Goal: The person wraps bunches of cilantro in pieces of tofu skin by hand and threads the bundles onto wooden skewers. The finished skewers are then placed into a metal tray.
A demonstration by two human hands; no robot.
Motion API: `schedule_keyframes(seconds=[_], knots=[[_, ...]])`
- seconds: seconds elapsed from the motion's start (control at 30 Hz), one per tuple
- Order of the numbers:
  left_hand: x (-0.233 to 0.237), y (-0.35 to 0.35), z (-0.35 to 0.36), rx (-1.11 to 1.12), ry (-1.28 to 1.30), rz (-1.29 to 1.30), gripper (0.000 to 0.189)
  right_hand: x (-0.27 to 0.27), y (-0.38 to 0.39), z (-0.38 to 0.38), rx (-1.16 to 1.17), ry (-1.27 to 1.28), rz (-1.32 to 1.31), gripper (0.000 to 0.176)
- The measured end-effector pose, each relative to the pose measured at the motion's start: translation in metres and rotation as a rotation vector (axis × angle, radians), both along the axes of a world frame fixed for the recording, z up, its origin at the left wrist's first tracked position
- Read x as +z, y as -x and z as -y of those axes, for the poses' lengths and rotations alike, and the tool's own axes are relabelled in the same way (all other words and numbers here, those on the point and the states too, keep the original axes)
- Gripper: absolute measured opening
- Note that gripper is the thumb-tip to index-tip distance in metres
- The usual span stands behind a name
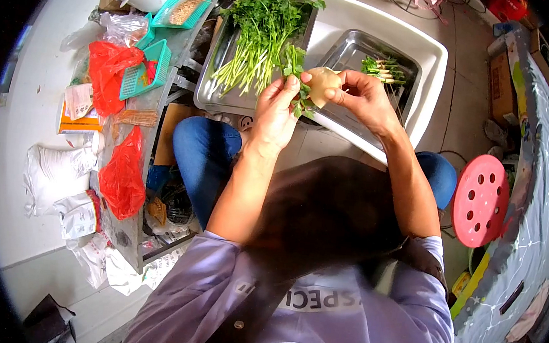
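My left hand (275, 110) is closed around a small bunch of coriander (301, 101), its leaves hanging out past the fingers. My right hand (365, 102) pinches a thin, pale beige sheet (324, 85) that looks like tofu skin, and my left fingertips touch its near edge. Behind my left hand, a metal tray (208, 95) holds a heap of loose coriander (263, 32) with long stems. Beyond my right hand, several small rolls with green ends (384, 69) lie in a second metal tray (345, 48).
A white plastic tub (433, 55) holds the second tray. On the left, a table carries green baskets (147, 71), red plastic bags (123, 176) and thin wooden sticks (136, 117). A red round stool (480, 200) stands at right, beside a grey cloth-covered surface (523, 243).
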State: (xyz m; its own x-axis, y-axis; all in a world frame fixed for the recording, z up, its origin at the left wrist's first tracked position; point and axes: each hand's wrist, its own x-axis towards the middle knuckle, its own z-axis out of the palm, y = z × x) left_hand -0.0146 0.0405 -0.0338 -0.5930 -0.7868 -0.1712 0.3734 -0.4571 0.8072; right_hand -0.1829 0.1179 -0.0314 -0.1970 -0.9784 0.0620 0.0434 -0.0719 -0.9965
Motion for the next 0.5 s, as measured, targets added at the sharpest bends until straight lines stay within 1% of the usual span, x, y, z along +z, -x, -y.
schedule_keyframes(seconds=[0.13,0.23,0.33,0.43,0.5], knots=[[-0.001,0.002,0.0,0.07,-0.028,-0.002,0.021,-0.003,0.001,0.001,0.049,0.002,0.154,0.022],[0.004,0.002,-0.001,0.062,-0.018,0.01,0.022,-0.005,0.002,0.001,0.032,0.0,0.239,0.02],[0.011,0.0,-0.002,-0.034,0.01,-0.025,0.023,-0.006,0.003,0.003,0.008,-0.011,0.208,0.021],[0.015,0.001,-0.003,-0.137,-0.026,-0.041,0.022,0.003,0.0,0.0,0.009,-0.01,0.227,0.021],[0.009,-0.001,0.001,-0.196,-0.028,-0.025,0.023,0.001,0.002,0.0,0.019,-0.005,0.197,0.021]])
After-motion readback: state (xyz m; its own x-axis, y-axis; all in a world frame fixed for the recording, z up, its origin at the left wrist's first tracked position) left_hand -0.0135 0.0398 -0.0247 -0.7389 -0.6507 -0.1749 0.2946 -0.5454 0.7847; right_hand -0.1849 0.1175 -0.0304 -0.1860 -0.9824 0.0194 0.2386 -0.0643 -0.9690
